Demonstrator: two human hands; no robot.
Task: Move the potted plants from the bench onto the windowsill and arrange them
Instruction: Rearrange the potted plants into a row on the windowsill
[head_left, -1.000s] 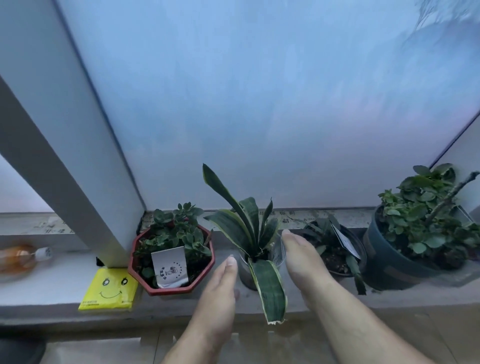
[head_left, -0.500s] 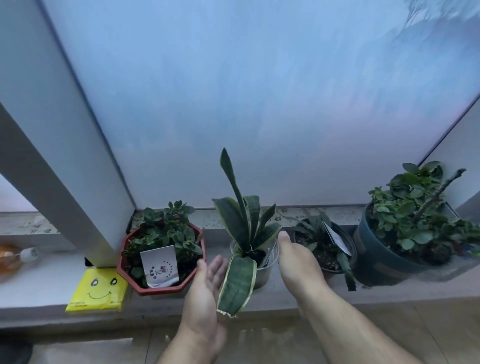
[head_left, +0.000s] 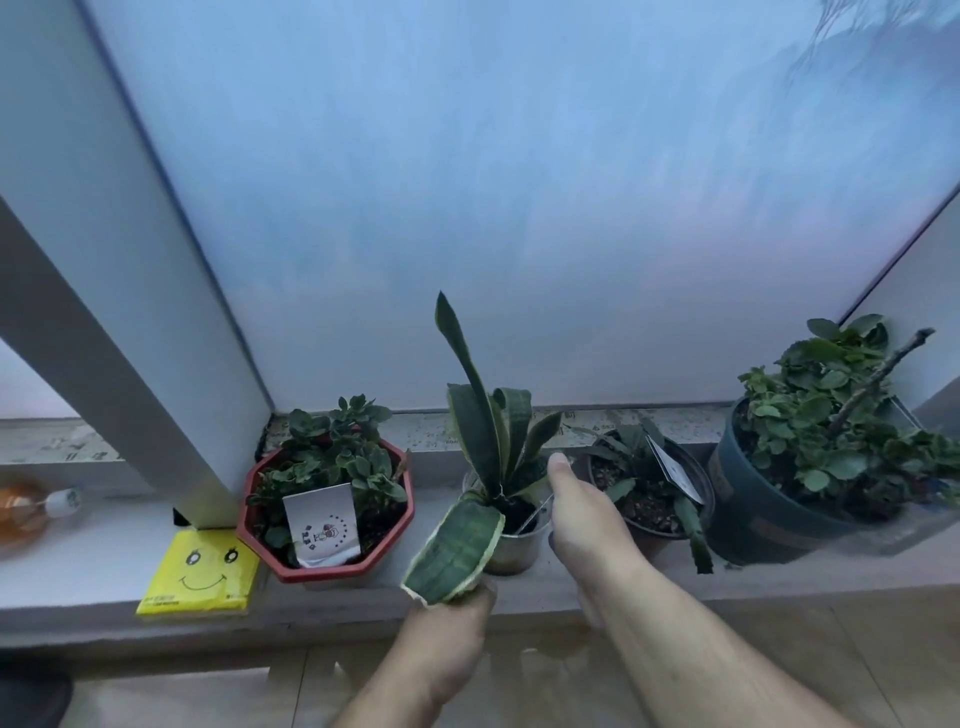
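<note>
Four potted plants stand in a row on the windowsill (head_left: 104, 566): the dark blue pot (head_left: 763, 514) at three o'clock, the red octagonal pot (head_left: 332, 566) at nine, the black pot (head_left: 660, 519) between, and the small metal snake plant pot (head_left: 511, 548) at centre. Two hands flank that pot. The right hand (head_left: 584, 514) lies against its right side, fingers straight. The left hand (head_left: 447, 634) sits at six o'clock under a drooping leaf (head_left: 454, 551); its fingers are hidden, so their state cannot be told.

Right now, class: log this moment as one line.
sill: four pots | snake plant pot: standing | right hand: beside it | left hand: under drooping leaf
</note>
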